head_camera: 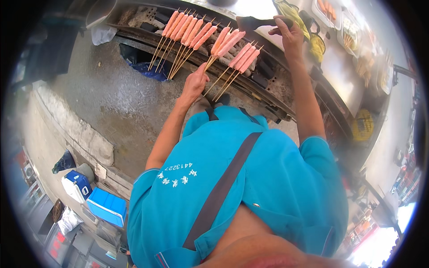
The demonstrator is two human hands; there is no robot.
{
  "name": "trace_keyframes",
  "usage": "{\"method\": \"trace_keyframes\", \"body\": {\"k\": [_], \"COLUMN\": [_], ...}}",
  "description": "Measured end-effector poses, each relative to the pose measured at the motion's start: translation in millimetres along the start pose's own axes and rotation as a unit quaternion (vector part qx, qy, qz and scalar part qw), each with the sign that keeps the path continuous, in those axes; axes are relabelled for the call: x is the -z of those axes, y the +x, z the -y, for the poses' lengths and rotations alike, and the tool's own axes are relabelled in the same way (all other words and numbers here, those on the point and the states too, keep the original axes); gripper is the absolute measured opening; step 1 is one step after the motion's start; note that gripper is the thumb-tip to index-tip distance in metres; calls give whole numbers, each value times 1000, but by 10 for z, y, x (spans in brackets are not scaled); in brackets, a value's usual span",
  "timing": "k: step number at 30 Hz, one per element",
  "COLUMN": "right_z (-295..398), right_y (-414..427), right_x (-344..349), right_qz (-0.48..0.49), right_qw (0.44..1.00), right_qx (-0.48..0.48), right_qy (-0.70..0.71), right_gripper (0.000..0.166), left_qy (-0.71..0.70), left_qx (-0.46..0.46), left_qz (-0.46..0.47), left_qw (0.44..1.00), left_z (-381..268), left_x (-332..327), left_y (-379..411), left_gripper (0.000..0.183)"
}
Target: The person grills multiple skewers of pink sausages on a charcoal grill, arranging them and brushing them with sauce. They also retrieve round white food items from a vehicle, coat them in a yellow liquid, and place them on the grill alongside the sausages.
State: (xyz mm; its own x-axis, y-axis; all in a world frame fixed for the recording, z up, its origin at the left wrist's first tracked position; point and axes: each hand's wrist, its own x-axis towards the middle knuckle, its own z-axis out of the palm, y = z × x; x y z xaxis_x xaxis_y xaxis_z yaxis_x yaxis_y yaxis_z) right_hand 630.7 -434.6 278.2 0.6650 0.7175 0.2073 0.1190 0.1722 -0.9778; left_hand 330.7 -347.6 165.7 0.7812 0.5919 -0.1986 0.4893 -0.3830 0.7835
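Observation:
My left hand [195, 82] grips the wooden sticks of a small bunch of pink sausage skewers [226, 43], whose meat ends lie over the charcoal grill [280, 75]. More sausage skewers [187, 30] rest in a row to the left, their sticks hanging over the grill's near edge. To the right of the held bunch lie several others [244, 58]. My right hand [289, 31], above the grill's far right side, holds a dark, flat-ended tool [253, 22] by its handle, likely a brush or hand fan; its exact kind is unclear.
Yellow-and-black gloves or cloths [316, 47] lie beyond my right hand. Trays of skewers [348, 37] stand at the upper right. A white container [100, 13] is left of the grill. Behind on the ground are a blue-lidded box [107, 206] and a blue-and-white cooler [76, 186].

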Motion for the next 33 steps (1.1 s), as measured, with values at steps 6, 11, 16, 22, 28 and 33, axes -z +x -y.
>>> {"method": "trace_keyframes", "body": {"k": [6, 11, 16, 22, 28, 33], "right_z": [-200, -675, -614, -680, -406, -598], "right_y": [-120, -113, 105, 197, 101, 146], "right_x": [-394, -367, -438, -837, -736, -377], "right_qz": [106, 144, 104, 138, 236, 124], "right_qw": [988, 953, 969, 953, 935, 943], "right_qx": [-73, -105, -74, -65, -118, -153], "right_qy": [-81, -247, -213, -262, -238, -269], "right_gripper": [24, 26, 26, 21, 24, 24], "left_qy": [-544, -635, -660, -654, -664, -681], "left_qx": [203, 199, 186, 188, 199, 182], "left_qz": [229, 247, 243, 229, 230, 245], "left_qw": [781, 704, 686, 696, 683, 666], "left_z": [205, 405, 454, 501, 559, 569], "left_x": [62, -35, -37, 25, 15, 1], "left_y": [99, 134, 148, 178, 184, 199], "left_gripper": [39, 36, 37, 40, 40, 39]}}
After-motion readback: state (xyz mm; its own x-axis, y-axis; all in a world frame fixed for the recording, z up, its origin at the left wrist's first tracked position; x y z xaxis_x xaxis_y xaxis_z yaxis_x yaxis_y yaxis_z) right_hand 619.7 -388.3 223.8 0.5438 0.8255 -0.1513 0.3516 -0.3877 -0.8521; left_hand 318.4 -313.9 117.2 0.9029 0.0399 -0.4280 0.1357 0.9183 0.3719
